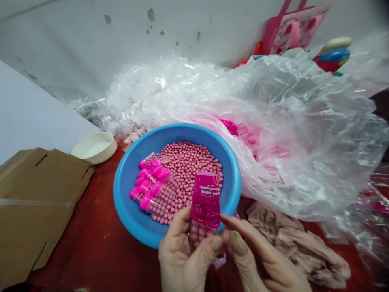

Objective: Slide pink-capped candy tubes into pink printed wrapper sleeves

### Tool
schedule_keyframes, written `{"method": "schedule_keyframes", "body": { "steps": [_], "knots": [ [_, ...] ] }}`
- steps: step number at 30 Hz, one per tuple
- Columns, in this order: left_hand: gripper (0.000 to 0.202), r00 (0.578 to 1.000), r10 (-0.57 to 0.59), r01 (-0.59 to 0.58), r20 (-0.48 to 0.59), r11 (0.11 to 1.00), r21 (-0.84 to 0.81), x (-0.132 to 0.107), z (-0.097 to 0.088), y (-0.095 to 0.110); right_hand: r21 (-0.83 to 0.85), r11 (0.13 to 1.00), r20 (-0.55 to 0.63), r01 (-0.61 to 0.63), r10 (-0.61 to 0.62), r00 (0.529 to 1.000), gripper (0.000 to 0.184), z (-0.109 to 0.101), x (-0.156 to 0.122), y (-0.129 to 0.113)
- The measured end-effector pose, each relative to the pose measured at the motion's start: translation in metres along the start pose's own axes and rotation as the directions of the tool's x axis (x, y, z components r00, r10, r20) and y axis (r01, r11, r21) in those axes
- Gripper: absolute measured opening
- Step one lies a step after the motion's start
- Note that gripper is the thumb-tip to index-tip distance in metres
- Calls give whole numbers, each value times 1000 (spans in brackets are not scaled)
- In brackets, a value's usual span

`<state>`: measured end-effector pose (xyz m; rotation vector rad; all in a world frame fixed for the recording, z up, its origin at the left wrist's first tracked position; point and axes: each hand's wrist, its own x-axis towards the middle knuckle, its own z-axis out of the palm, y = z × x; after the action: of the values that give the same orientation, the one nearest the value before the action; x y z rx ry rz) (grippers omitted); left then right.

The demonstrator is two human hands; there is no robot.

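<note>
My left hand (186,253) holds a small clear bubble gum box (203,234) upright, fingers behind it and thumb across its front. Pink balls show in its lower part, and a magenta printed card (206,198) covers the upper part. At the box's right edge, my right hand (255,251) grips with index fingertip and thumb. Behind both hands sits a blue basin (130,217) of pink gumballs (190,162). Several filled clear boxes with bright pink caps (152,180) lie on the gumballs at the basin's left side.
Clear plastic boxes (146,87) are heaped along the wall. A large clear plastic bag (304,117) with pink pieces lies to the right, a brown cloth (304,247) in front of it. Left are a white dish (99,148) and flattened cardboard (39,202) on the red table (88,251).
</note>
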<state>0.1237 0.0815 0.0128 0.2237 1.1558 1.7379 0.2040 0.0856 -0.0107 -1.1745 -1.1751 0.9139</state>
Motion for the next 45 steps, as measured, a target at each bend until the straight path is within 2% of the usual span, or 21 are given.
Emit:
{"method": "schedule_keyframes", "body": {
  "steps": [3, 6, 9, 13, 17, 19, 21, 23, 25, 28, 32, 34, 37, 41, 43, 45],
  "knots": [
    [34, 999, 12, -13, 37, 999, 39, -2, -4, 1, 14, 992, 29, 122, -122, 992, 32, 2, 0, 4],
    [32, 997, 14, -21, 76, 996, 89, -4, -9, 2, -159, 945, 96, 285, -273, 957, 28, -2, -3, 10],
    [33, 997, -6, -4, 75, 992, 129, -7, -13, 2, -406, 803, 175, 436, -400, 900, 19, -9, -3, 13],
    [33, 997, -46, 37, 59, 989, 142, -7, -13, 3, -564, 617, 272, 549, -489, 829, 14, -10, 1, 12],
    [36, 1000, -22, 21, 6, 992, 121, -5, -9, 1, -600, 561, 283, 571, -518, 807, 16, -4, 5, 15],
    [33, 1000, -15, 12, 23, 995, 100, -4, -9, -1, -543, 597, 295, 591, -523, 800, 15, -3, 7, 17],
    [29, 996, -42, 36, 73, 996, 80, -3, -9, -2, -441, 729, 274, 523, -446, 852, 16, -3, 8, 17],
    [28, 990, -80, 75, 116, 996, 55, -2, -9, -3, -296, 894, 220, 337, -279, 935, 16, -3, 10, 15],
    [29, 987, -94, 92, 134, 996, 18, -3, -8, -3, -98, 991, 179, 87, -68, 981, 11, -2, 12, 12],
    [33, 995, -52, 52, 80, 999, -2, -5, -6, -3, 123, 980, 171, -157, 135, 976, 9, 0, 17, 8],
    [32, 999, 17, -19, 34, 997, 68, -7, -5, -5, 177, 941, 147, -289, 265, 953, 7, 0, 17, 4],
    [31, 999, 18, -22, 43, 995, 95, -6, -6, -5, 191, 940, 141, -282, 258, 956, 6, -1, 13, 4],
    [27, 998, -7, 1, 64, 996, 90, -3, -9, -7, 145, 980, 138, -136, 117, 984, 14, 0, 8, 7],
    [34, 1000, -11, 13, -22, 998, 62, 0, -10, -8, 113, 993, 111, 33, -45, 993, 20, 5, 2, 10],
    [35, 999, -13, 16, -39, 998, 58, 0, -10, -8, 116, 992, 62, 47, -55, 997, 18, 7, 1, 10],
    [31, 999, -45, 44, 18, 998, 49, 0, -8, -7, 93, 996, 35, 13, -16, 999, 14, 7, 3, 10]
  ]
}}
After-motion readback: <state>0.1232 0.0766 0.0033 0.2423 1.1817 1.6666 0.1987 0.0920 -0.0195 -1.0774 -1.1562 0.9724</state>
